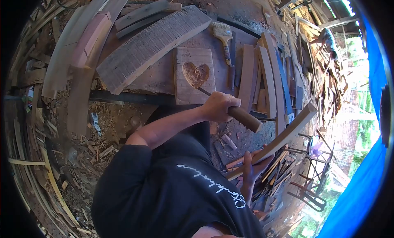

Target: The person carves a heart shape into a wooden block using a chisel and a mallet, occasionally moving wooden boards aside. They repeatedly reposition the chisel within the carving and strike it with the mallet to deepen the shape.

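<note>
My left hand [221,106] is closed around the brown wooden handle of a chisel [247,119]. Its metal blade points into a heart-shaped hollow [196,75] carved in a pale wooden board [193,96]. Wood chips lie inside the hollow. Lower right, my right hand [253,169] grips a long square wooden stick [287,133], which slants up to the right, its upper end apart from the chisel handle.
A thick rough beam [154,47] lies left of the board. To the right are a brush [223,33], several wooden strips [267,82] and a blue-bladed saw [284,88]. Scrap wood covers the ground around. Another person [328,42] is in the far right background.
</note>
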`<state>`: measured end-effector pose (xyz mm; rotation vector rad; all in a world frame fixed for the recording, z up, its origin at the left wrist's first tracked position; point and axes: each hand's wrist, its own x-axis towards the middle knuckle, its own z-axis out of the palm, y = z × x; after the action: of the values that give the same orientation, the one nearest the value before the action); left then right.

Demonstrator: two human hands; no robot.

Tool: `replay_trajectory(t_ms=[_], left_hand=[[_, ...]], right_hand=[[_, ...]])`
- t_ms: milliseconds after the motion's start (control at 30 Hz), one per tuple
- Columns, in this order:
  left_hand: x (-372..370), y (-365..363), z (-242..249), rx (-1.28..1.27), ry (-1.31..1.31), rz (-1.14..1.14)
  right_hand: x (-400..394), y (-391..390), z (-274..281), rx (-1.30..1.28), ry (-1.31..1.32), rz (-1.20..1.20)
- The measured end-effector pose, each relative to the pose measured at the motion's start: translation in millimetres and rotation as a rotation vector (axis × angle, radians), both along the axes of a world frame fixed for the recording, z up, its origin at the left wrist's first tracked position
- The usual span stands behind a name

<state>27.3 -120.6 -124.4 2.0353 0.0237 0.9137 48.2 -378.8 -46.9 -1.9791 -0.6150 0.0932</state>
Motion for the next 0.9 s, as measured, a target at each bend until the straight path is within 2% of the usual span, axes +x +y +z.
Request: replay_trajectory(t_ms=[133, 367, 433, 467, 533, 567, 600, 667, 700, 733, 800, 833, 900], left_hand=[[1, 1, -4, -0.03, 0.017, 0.007], [2, 5, -4, -0.056, 0.017, 0.02], [0, 8, 1, -0.082, 0.043, -0.019], [0, 8, 0, -0.085, 0.045, -0.024], [1, 8, -1, -0.121, 0.022, -0.014], [1, 8, -4, -0.12, 0.018, -0.017], [2, 9, -11, -0.084, 0.051, -0.009], [5, 18, -13, -0.038, 0.078, 0.03], [2, 16, -14, -0.048, 0.058, 0.027], [2, 16, -15, -0.052, 0.035, 0.017], [5, 17, -13, -0.066, 0.028, 0.023], [5, 18, -11, -0.062, 0.008, 0.004], [4, 22, -2, -0.054, -0.013, -0.006]], right_hand=[[-8, 7, 6, -0.012, 0.077, -0.028], [-4, 2, 24, 0.005, 0.043, -0.018], [-3, -4, 30, 0.247, -0.095, -0.002], [-4, -3, 27, 0.243, -0.095, -0.006], [-4, 4, 13, -0.021, -0.26, 0.059], [0, 12, 7, -0.459, -0.383, 0.145], [-1, 9, 6, -0.458, -0.387, 0.14], [5, 8, 4, -0.36, -0.045, 0.067], [8, 4, 8, -0.293, -0.003, 0.063], [5, 3, 10, -0.292, 0.006, 0.057], [1, 10, 32, 0.048, -0.066, -0.065], [1, 9, 34, 0.047, -0.067, -0.066], [4, 10, 35, 0.207, -0.135, -0.046]])
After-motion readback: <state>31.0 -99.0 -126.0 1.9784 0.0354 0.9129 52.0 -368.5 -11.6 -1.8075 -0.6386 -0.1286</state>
